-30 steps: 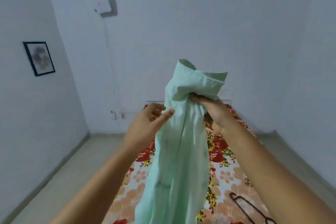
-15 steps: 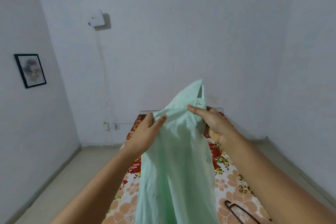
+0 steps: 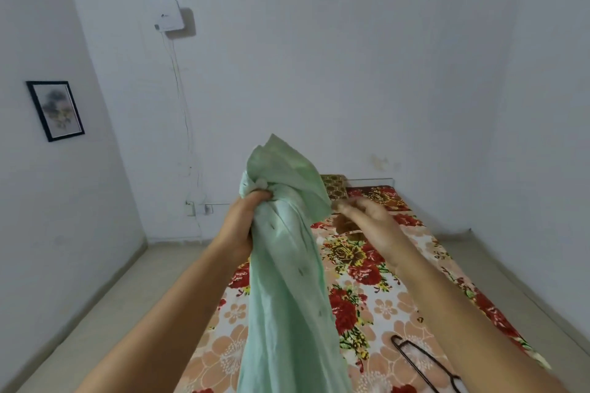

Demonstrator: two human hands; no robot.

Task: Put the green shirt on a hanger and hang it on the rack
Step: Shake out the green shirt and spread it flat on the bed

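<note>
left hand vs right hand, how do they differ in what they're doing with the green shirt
The left hand is clenched around a bunched part of the green shirt near its top, carrying it above the bed. The right hand is beside the shirt's edge, fingers loosely curled and blurred; no firm grip shows. Both are raised at about the same height, with bare forearms.
</note>
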